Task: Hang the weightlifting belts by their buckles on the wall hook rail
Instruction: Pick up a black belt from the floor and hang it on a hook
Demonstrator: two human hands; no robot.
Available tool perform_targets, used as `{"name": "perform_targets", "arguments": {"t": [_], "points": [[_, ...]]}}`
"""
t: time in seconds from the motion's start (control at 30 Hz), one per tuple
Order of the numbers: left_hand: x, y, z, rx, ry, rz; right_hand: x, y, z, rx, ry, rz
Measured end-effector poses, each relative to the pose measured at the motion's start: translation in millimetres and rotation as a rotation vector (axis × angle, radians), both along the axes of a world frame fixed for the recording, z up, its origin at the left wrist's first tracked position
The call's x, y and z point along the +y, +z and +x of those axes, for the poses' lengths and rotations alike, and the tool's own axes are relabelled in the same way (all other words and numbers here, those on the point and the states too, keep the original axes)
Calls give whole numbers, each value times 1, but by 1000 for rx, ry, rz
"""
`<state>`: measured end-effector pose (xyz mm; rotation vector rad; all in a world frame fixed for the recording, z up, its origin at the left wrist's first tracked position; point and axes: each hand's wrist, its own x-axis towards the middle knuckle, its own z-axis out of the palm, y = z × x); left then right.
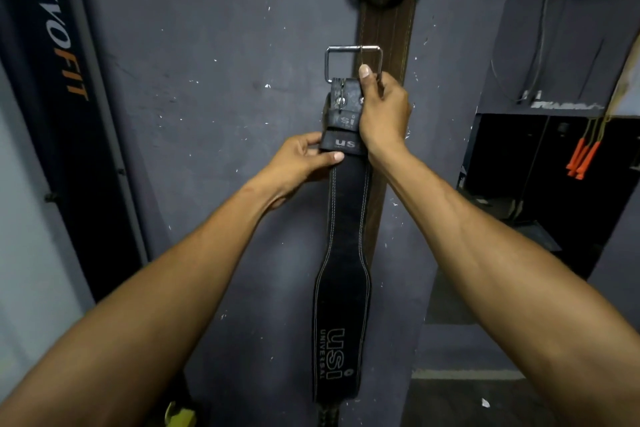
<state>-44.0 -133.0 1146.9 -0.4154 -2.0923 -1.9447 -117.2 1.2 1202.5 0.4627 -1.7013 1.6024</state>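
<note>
A black weightlifting belt (343, 288) with white stitching and "USI UNIVERSAL" lettering hangs down in front of the grey wall. Its silver rectangular buckle (353, 61) points upward at the top. My right hand (382, 111) grips the belt just under the buckle, thumb up on the strap. My left hand (304, 158) pinches the belt's keeper loop on the left side. Behind it a brown belt (384, 31) hangs flat on the wall, its top end folded over near the frame's upper edge. No hook rail shows.
A dark machine post with orange "FIT" lettering (69, 87) leans along the left. To the right, a dark recess (540, 166) holds cables and orange-handled skipping ropes (583, 159). A yellow object (178, 414) sits at the bottom edge.
</note>
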Motion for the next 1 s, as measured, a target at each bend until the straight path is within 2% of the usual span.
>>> {"name": "perform_targets", "arguments": {"t": [0.07, 0.17, 0.27, 0.37, 0.47, 0.53, 0.7, 0.87, 1.0], "points": [[0, -32, -2, -97, 44, -39, 2, 5, 1, -9, -25, 10], [3, -136, 2, -335, 13, -169, 4, 9, 3, -14, -51, 7], [4, -231, 26, -528, -28, -189, 4, 6, 3, -36, -29, 1], [-2, -269, 34, -573, -28, -205, 0, -5, 4, -53, -24, 2], [-5, -241, 27, -492, -48, -164, -4, -14, 5, -72, -7, -7], [-3, -197, 18, -395, -32, -86, -8, -20, 7, -84, 22, -13], [13, -68, -1, -22, -22, 278, -20, -45, 13, -130, 51, 7], [20, -33, -6, 143, 134, 232, -17, -47, 18, -191, 140, -86], [21, -23, -11, 196, 121, 218, -11, -46, 19, -262, 416, -60]]}}
